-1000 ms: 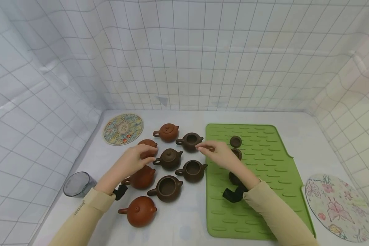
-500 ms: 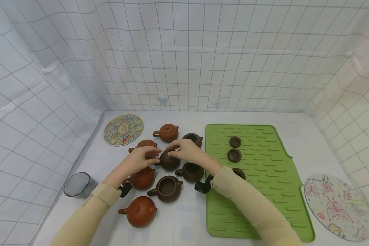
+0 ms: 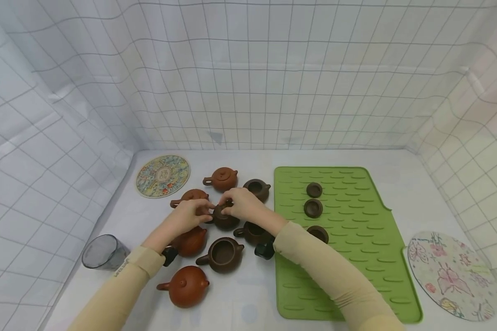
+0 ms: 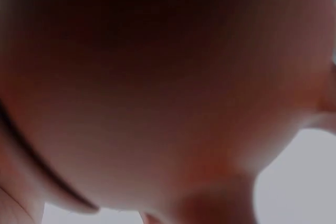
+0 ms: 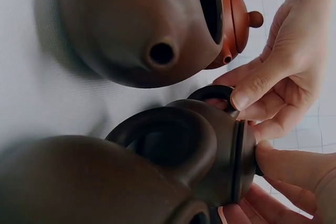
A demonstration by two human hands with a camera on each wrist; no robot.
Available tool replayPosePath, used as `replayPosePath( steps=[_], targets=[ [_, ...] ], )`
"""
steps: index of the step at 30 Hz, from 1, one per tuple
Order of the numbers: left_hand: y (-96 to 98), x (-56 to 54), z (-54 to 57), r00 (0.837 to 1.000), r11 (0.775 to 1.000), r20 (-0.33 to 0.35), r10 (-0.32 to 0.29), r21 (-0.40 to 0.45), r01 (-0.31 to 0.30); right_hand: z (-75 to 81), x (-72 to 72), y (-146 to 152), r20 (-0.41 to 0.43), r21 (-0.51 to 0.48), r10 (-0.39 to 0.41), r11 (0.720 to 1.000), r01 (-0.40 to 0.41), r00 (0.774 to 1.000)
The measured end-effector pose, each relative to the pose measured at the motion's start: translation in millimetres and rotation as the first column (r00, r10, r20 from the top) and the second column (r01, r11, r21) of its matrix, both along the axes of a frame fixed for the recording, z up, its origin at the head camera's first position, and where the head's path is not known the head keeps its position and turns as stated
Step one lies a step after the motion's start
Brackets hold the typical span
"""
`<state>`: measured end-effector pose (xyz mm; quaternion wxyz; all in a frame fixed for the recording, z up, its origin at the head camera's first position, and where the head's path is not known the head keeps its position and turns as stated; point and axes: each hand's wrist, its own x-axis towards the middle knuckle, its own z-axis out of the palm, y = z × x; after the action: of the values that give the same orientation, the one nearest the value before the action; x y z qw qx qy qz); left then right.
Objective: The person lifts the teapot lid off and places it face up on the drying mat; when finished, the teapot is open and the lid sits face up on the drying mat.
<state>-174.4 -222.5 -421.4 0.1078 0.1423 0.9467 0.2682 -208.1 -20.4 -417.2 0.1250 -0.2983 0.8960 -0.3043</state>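
Note:
My left hand (image 3: 188,217) pinches the loop handle (image 5: 211,92) of a dark brown teapot (image 3: 222,221) between thumb and fingers. On that teapot sits its lid (image 5: 247,162), and the right hand (image 3: 246,207) holds the lid's knob from above, thumb against it. Three lidless dark teapots stand around: one behind (image 3: 256,187), one at the right (image 3: 253,233) partly under the right hand, one in front (image 3: 224,255). A reddish-brown teapot (image 4: 157,129) fills the left wrist view, close and blurred.
Three dark lids, one at the back (image 3: 314,190), lie upturned on a green mat (image 3: 356,285). Several reddish clay teapots, the nearest one (image 3: 188,286) included, stand at the left. A grey glass (image 3: 103,252) and two round patterned mats, left (image 3: 162,176) and right (image 3: 451,276), lie farther out.
The right hand has moved left from above the green mat to the dark teapot's lid and now holds its knob. The left hand has shifted slightly right and down to that teapot's handle.

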Motion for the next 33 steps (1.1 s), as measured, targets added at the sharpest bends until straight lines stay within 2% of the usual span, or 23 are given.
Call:
replayPosePath(
  steps=[7,13,20,22,24,25,26,28,30,32,33],
  targets=[
    [-2.5,0.3,-2.7,1.000,1.000,0.006,0.014,-0.007,-0.014,1.0,1.9,-1,-0.001,-0.029,-0.031,0.999,0.031,1.000],
    [-2.4,0.6,-4.8,1.000,1.000,-0.008,0.000,0.002,0.000,-1.1,1.4,2,0.020,-0.066,-0.059,0.996,0.060,0.998],
    [-1.4,-1.4,-5.5,1.000,1.000,-0.012,0.002,0.011,-0.002,-1.8,0.8,22,0.129,-0.179,-0.121,0.974,0.143,0.984],
    [-1.9,-1.7,-6.2,1.000,1.000,-0.016,0.000,0.016,0.000,-1.7,0.3,31,0.203,-0.232,-0.132,0.956,0.179,0.970],
    [-2.7,-1.7,-7.0,1.000,1.000,-0.013,0.000,0.024,0.000,-0.7,-0.1,42,0.296,-0.299,-0.125,0.929,0.216,0.947],
    [-3.2,-1.6,-7.3,1.000,1.000,-0.009,0.000,0.029,0.000,0.2,0.0,47,0.354,-0.335,-0.117,0.910,0.243,0.928],
    [-3.5,-1.5,-7.5,1.000,0.999,-0.003,0.002,0.035,-0.001,1.5,0.2,53,0.423,-0.365,-0.107,0.889,0.277,0.900],
    [-4.1,-1.1,-7.5,1.000,0.999,0.004,0.003,0.046,-0.003,3.8,0.1,65,0.554,-0.432,-0.068,0.829,0.356,0.830],
    [-4.3,-1.0,-7.4,1.000,0.999,0.001,0.000,0.048,0.000,6.3,0.2,77,0.639,-0.484,-0.019,0.767,0.422,0.769],
    [-3.8,-1.0,-6.9,1.000,0.999,0.004,0.001,0.050,-0.001,7.4,0.9,91,0.693,-0.533,0.038,0.700,0.475,0.720],
    [-3.4,-1.0,-6.9,1.000,0.999,0.005,-0.001,0.049,0.000,7.2,1.3,98,0.707,-0.555,0.066,0.669,0.494,0.704]
  ],
)
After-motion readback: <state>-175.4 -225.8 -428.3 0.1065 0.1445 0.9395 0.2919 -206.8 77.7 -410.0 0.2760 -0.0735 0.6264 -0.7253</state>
